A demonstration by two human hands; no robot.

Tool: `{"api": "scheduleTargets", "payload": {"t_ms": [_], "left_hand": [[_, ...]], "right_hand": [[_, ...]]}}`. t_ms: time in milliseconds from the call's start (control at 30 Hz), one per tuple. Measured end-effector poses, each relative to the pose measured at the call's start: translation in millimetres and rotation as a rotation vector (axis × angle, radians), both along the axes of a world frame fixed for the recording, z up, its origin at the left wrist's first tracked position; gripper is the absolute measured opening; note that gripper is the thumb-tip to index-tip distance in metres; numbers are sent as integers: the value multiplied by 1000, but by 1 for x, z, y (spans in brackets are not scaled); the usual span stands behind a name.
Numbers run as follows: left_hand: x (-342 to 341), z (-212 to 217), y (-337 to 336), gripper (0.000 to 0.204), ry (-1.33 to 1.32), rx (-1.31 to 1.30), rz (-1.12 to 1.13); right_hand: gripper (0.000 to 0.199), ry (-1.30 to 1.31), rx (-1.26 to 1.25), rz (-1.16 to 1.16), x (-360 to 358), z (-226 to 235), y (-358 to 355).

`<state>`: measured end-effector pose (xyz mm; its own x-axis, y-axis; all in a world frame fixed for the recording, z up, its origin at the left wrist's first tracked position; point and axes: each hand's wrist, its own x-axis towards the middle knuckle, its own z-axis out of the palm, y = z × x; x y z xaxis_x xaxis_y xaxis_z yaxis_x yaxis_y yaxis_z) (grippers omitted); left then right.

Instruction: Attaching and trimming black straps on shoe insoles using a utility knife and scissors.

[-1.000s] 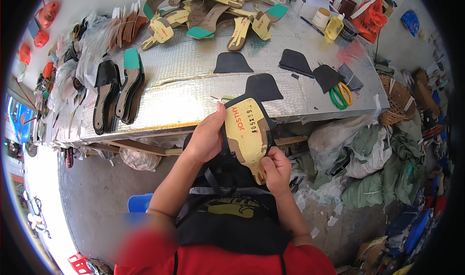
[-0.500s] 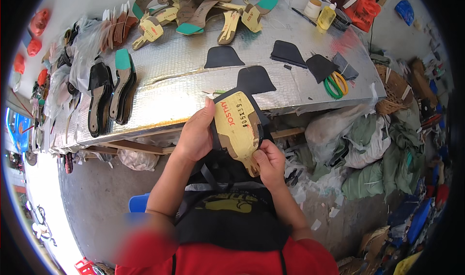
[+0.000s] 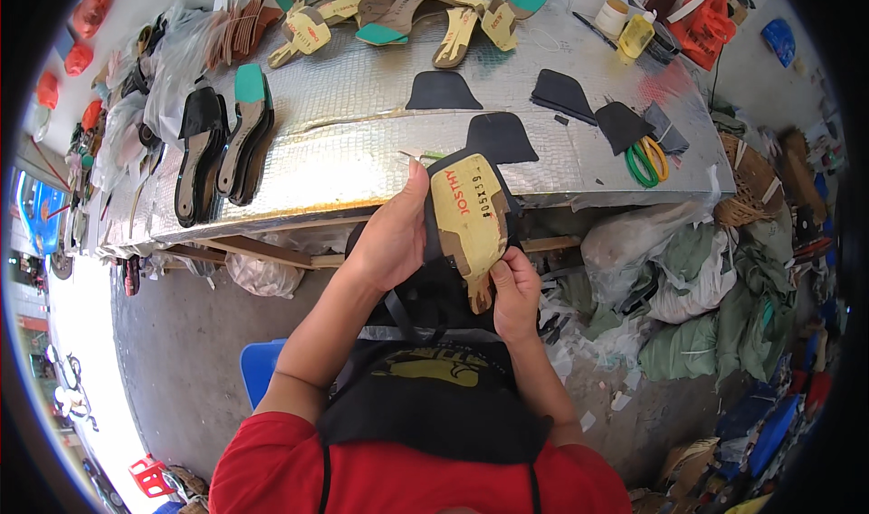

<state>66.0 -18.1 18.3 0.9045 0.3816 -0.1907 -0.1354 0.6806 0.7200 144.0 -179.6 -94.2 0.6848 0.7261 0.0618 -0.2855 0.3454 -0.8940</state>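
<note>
A shoe insole point(image 3: 468, 208) with a yellow and brown face and printed marks is held in front of me, just off the table's near edge. Black sheet material point(image 3: 445, 163) shows around its upper end and right side. My left hand point(image 3: 389, 244) grips the left side, its thumb along the edge and the other fingers behind. Lower down, my right hand point(image 3: 516, 298) pinches the right edge near the narrow brown end, thumb on top. On the table beyond lie black trapezoid pieces, the nearest point(image 3: 501, 138) just past the insole.
The foil-covered table point(image 3: 335, 165) carries stacked insoles point(image 3: 246, 143) at left and a heap of insoles point(image 3: 398, 11) at the back. Scissors point(image 3: 646, 161) with green and yellow handles lie right, below a yellow bottle point(image 3: 636, 36). Sacks point(image 3: 683, 342) crowd the floor at right.
The view has shifted, so table and insole both appear further right. Both hands keep hold of the insole, with their grip nearly the same.
</note>
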Motion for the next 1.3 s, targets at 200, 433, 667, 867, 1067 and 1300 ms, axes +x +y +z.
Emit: {"api": "scheduleTargets", "payload": {"t_ms": [200,433,667,867,1067,1300], "left_hand": [[-1,-8,2,57,1,-23,25],[-3,-12,6,52,-92,-21,129],[-7,-8,2,51,-40,-21,134],[-8,-11,1,51,-42,-28,120],[-7,-12,1,52,-12,-7,131],[-8,-11,-1,54,-32,-2,110]], "right_hand": [[19,88,51,60,-3,7,1],[33,215,214,-13,-3,28,-3],[22,21,89,-25,-13,23,0],[20,-27,102,11,-12,20,0],[19,-23,105,30,-14,20,1],[18,17,101,24,-15,19,1]]}}
